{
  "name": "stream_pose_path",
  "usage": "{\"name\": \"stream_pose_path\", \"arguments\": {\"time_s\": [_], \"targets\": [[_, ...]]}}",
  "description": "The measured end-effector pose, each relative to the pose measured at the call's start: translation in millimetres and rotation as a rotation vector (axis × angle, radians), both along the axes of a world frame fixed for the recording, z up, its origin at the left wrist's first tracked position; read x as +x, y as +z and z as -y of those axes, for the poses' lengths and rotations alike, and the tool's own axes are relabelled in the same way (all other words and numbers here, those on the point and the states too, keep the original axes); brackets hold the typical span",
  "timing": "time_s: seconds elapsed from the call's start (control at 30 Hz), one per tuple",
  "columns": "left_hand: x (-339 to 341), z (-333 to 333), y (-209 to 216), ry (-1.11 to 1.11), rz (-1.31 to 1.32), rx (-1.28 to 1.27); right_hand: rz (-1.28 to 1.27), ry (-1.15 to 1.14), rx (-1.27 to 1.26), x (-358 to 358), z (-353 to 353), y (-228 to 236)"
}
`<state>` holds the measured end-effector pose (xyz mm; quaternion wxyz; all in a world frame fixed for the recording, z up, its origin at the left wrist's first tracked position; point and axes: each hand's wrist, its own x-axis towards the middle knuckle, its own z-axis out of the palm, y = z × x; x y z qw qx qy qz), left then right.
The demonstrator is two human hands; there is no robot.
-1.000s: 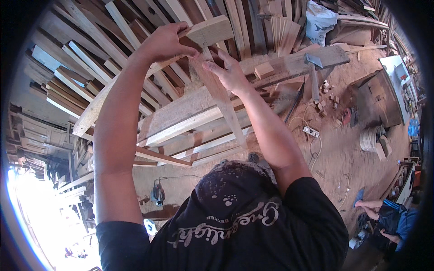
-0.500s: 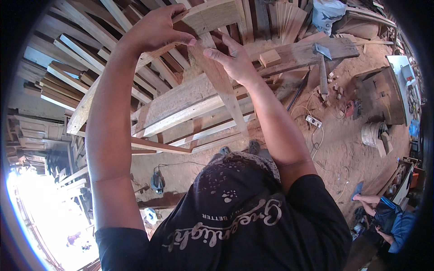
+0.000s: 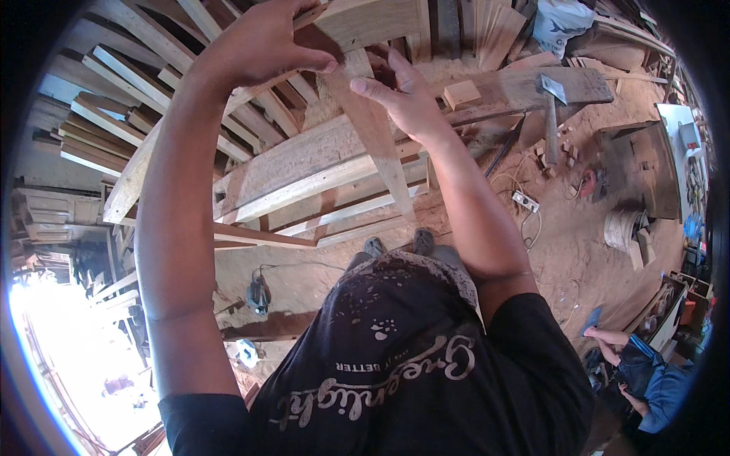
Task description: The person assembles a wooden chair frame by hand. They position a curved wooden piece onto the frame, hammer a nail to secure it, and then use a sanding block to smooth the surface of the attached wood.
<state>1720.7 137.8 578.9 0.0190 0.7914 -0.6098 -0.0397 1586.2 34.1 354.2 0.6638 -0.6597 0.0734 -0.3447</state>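
Observation:
Both my arms reach up to wooden pieces that meet near the top of the view. My left hand (image 3: 262, 45) is closed round a long wooden piece (image 3: 129, 190), beside a wide pale board (image 3: 372, 29); its thumb points right. My right hand (image 3: 407, 95) is closed on a narrow tapering plank (image 3: 376, 137), the thumb across its edge and the fingers partly hidden behind. That plank slants down toward my feet, in front of a thick beam (image 3: 296, 156). A small wood block (image 3: 461, 95) sits right of my right hand.
A hatchet-like tool (image 3: 551, 114) rests on a heavy plank (image 3: 502, 95) at right. Timber (image 3: 99, 137) is stacked at left. A power strip (image 3: 525, 201) and cables lie on the dusty floor. A dark power tool (image 3: 258, 292) lies left of my feet. Another person (image 3: 661, 387) sits lower right.
The view has shifted slightly, so the surroundings sit a little differently. Both hands keep their hold on the wood, with little movement against it.

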Motion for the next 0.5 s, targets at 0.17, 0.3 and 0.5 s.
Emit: {"name": "stream_pose_path", "arguments": {"time_s": [0.17,0.3,0.5], "targets": [[6,-1,-3,0.0,-0.043,0.022,0.039,0.025,0.073,6,4,3],[10,-1,-10,-0.007,-0.036,0.023,-0.013,0.024,0.201,8,12,22],[26,-5,-5,-0.149,-0.026,0.073,0.052,0.014,0.136,4,7,54]]}}
